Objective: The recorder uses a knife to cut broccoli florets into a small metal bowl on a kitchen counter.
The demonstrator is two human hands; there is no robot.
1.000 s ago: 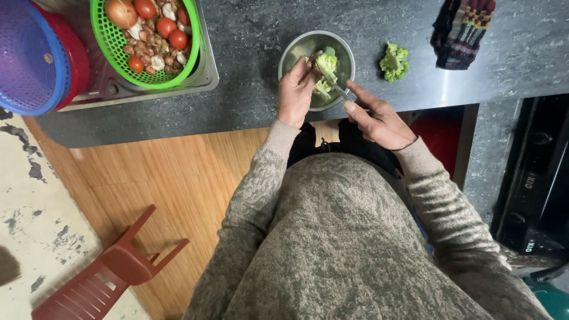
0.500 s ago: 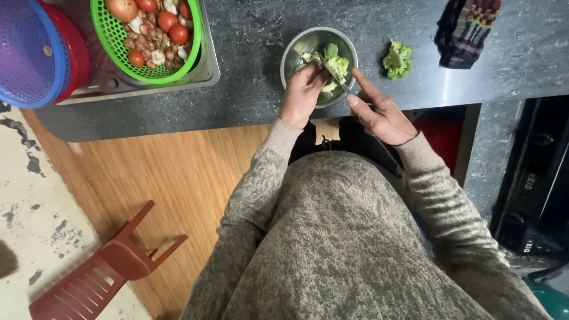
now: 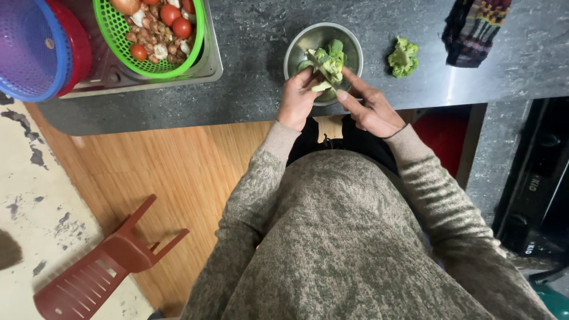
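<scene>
Dark speckled stone worktop (image 3: 255, 53) runs across the top of the view, with a wooden floor (image 3: 178, 172) below it and a red plastic stool (image 3: 101, 272) tipped on its side down at the lower left. Person in a mottled grey-brown sweater (image 3: 355, 237) is standing right up against the edge.

Both hands are over a small steel bowl (image 3: 296, 50) sitting on the worktop. The left hand (image 3: 298, 98) is curled around a piece of broccoli (image 3: 330, 59), gripping it at the stem end, so the florets hang over the bowl. The right hand (image 3: 370, 106) comes in from the other side with its fingers closed around a knife, whose blade (image 3: 317, 62) lies across the broccoli. The handle is hidden, so how it's gripped is hard to make out.

Another broccoli floret (image 3: 403, 57) sits on the worktop just to the right of the bowl, not touching it. Further right there's a dark patterned cloth (image 3: 474, 26).

Over on the left, a green basket (image 3: 118, 35) holds tomatoes and some other small veg and rests in a metal tray (image 3: 210, 65). Beside that are stacked purple (image 3: 29, 47) and red bowls (image 3: 80, 47).
</scene>
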